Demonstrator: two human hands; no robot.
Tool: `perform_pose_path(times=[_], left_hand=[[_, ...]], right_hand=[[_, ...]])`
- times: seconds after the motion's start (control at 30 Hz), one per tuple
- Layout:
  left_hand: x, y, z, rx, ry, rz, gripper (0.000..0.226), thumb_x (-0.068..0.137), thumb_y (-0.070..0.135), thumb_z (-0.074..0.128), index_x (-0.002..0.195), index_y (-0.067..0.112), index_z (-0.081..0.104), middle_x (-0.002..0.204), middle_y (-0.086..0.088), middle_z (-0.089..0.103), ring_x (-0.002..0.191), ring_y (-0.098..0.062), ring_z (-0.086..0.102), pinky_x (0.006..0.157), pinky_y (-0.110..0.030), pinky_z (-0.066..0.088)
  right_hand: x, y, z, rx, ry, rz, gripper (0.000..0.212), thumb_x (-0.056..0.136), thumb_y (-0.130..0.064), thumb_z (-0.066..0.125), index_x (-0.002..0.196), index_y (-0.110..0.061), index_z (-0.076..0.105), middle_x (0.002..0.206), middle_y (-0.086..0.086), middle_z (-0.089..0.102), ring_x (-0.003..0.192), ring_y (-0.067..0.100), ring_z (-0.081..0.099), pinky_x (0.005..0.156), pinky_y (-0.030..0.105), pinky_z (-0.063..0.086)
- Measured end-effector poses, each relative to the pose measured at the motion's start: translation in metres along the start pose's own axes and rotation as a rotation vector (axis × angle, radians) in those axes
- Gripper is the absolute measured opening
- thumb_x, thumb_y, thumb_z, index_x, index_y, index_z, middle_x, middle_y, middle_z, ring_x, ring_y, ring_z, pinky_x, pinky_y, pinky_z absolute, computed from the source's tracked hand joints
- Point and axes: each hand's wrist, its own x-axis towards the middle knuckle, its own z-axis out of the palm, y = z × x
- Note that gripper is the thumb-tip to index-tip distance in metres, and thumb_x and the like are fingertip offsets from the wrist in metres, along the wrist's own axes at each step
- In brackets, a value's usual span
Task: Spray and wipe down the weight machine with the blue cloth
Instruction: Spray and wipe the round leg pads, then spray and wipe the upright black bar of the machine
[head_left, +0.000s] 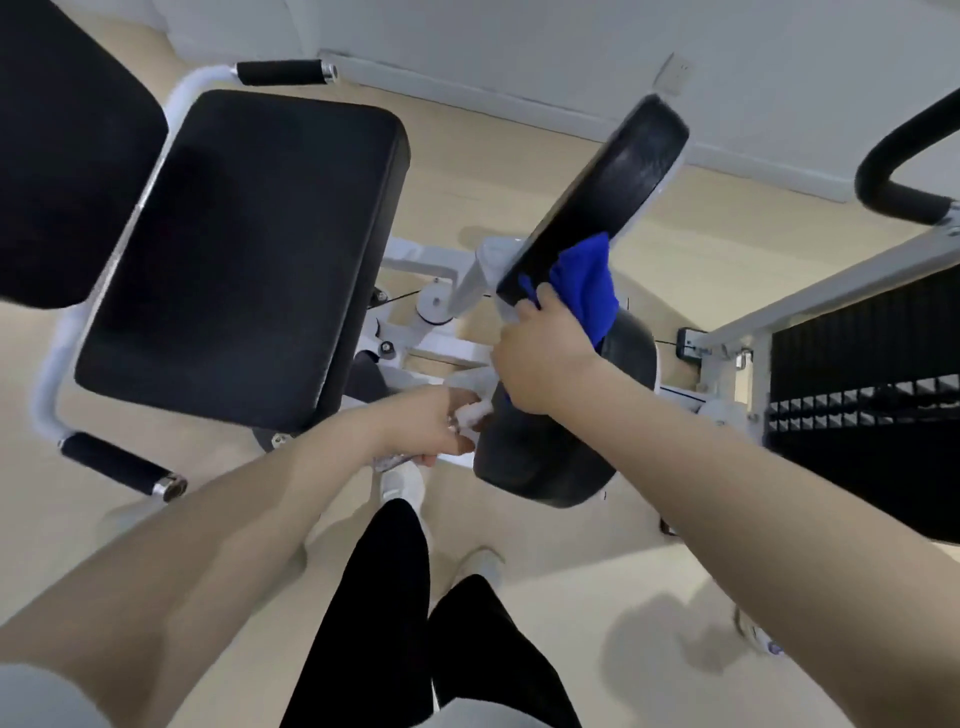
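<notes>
weight machine seat pad at 10 o'clock, not being wiped at this moment. left hand, centre, fingers curled around a white object, probably the spray bottle. right hand grasps blue cloth, pressed on the tilted pad at 1 o'clock. judged midway; weight stack, 3 o'clock, may remain.

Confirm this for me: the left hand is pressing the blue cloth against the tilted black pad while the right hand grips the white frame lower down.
Not quite: the hands are swapped. In the head view, the right hand presses the blue cloth against the tilted black pad, while the left hand grips the white frame lower down.
</notes>
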Motion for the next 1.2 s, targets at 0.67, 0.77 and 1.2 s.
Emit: perform_pose_path(times=[0.67,0.77,1.2], left_hand=[[-0.088,0.086,-0.018,0.26,0.261,0.331,0.036,0.098,0.035,0.034,0.132,0.025,0.039,0.093,0.001,0.055,0.079,-0.011,0.053,0.071,-0.031,0.041],[-0.095,0.126,-0.013,0.35,0.235,0.469,0.042,0.098,0.03,0.038,0.139,0.023,0.034,0.121,-0.002,0.052,0.097,-0.014,0.051,0.081,-0.024,0.034],[-0.073,0.259,0.106,0.534,0.162,0.822,0.046,0.099,0.029,0.036,0.142,0.029,0.022,0.069,0.005,0.05,0.065,-0.014,0.051,0.062,-0.027,0.041]], right_hand=[[-0.128,0.03,0.039,1.467,0.654,0.611,0.019,0.097,-0.021,0.04,0.095,-0.011,0.056,0.085,0.005,0.061,0.077,0.023,0.054,0.065,0.033,0.04],[-0.162,0.03,0.061,1.65,0.689,0.838,0.021,0.099,-0.025,0.037,0.104,-0.013,0.053,0.087,0.003,0.06,0.077,0.02,0.055,0.065,0.029,0.04],[-0.331,0.048,0.153,1.641,0.536,0.776,0.025,0.097,-0.027,0.046,0.08,-0.017,0.062,0.078,0.005,0.063,0.069,0.017,0.056,0.067,0.03,0.04]])
